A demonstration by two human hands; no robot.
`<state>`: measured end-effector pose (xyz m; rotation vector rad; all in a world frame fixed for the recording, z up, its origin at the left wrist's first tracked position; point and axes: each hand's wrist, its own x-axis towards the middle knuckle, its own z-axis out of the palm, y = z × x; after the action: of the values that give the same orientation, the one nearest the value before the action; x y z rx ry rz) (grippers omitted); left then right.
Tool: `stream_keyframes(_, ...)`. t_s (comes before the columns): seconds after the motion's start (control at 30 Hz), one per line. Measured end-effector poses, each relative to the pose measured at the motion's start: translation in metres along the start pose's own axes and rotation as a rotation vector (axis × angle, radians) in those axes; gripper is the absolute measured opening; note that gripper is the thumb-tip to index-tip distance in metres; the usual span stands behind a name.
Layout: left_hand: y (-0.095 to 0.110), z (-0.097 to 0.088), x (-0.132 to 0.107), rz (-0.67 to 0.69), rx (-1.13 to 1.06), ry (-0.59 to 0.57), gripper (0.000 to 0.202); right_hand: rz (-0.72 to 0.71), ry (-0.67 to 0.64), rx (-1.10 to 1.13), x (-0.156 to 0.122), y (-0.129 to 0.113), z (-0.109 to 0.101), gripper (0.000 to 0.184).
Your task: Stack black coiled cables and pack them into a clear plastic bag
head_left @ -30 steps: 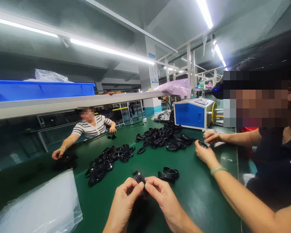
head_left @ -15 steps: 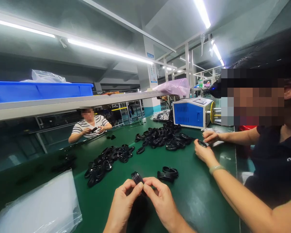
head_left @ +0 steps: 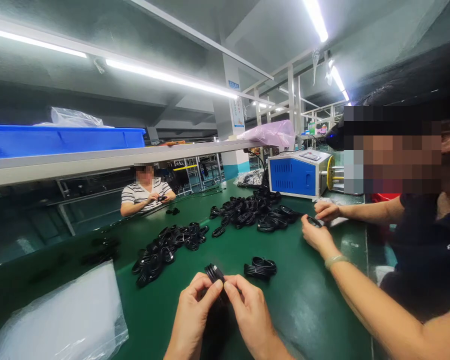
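A coiled black cable [head_left: 214, 273] is held up between both hands, low in the middle of the view. My left hand [head_left: 195, 305] is closed around its left side, thumb pressed on the coil. On the other side my right hand [head_left: 249, 307] pinches it with thumb and forefinger, the two thumbs almost touching. Fingers cover the lower part of the coil. Just beyond my right hand, a couple of coiled cables [head_left: 260, 268] lie on the green tabletop [head_left: 195, 255]. Farther off are a left heap of coils [head_left: 168, 247] and a larger heap [head_left: 243, 210].
Clear plastic bags [head_left: 65, 315] with white contents lie at the left. Close on the right, a co-worker's hands [head_left: 317, 227] hold a black coil. Another person [head_left: 146, 192] sits across the table. A blue and white machine [head_left: 298, 172] stands behind; a shelf [head_left: 108, 158] spans the left.
Both hands keep hold of the coil, with only a slight shift of the fingers. The person across the table has moved their hands closer together and leans a little to the right.
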<state>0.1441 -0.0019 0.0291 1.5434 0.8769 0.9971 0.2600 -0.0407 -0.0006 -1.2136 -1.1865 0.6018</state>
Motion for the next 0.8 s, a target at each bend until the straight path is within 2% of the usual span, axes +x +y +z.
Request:
stream_keyframes(0.33,0.001,-0.003,-0.001,0.002,0.045,-0.003,0.031,0.091,-0.098,0.308,0.007,-0.001,-0.007,0.034)
stream_keyframes(0.5,0.002,-0.007,-0.002,-0.038,0.077,-0.001,0.035,0.142,-0.093,0.328,0.007,-0.001,-0.006,0.031)
stream_keyframes(0.67,0.004,-0.009,-0.001,-0.086,0.166,0.01,0.041,0.117,-0.143,0.332,0.006,-0.002,-0.004,0.03)
stream_keyframes(0.8,0.003,-0.011,0.0,-0.085,0.152,0.009,0.04,0.138,-0.181,0.335,0.005,-0.004,-0.005,0.029)
